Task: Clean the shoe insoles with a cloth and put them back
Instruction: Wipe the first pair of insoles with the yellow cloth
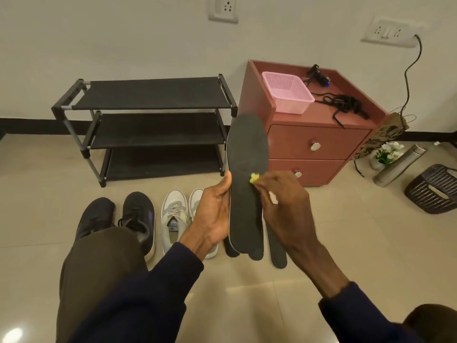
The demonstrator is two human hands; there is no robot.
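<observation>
My left hand [212, 214] grips a dark grey insole [247, 154] by its left edge and holds it upright above the floor. My right hand [284, 204] pinches a small yellow cloth [254, 178] and presses it against the insole's middle. More dark insoles [278, 253] lie on the tiled floor below, partly hidden by the held one. A pair of black shoes [137, 219] and a pair of white shoes [174, 219] stand on the floor at the left; my left hand covers part of the right white shoe.
An empty black three-tier shoe rack [148, 125] stands against the wall. A reddish cabinet [316, 144] carries a pink basket [286, 95] and black laces. A steel bottle [398, 164], a dark basket [435, 189] and a plant sit at right. My knee [99, 256] is at lower left.
</observation>
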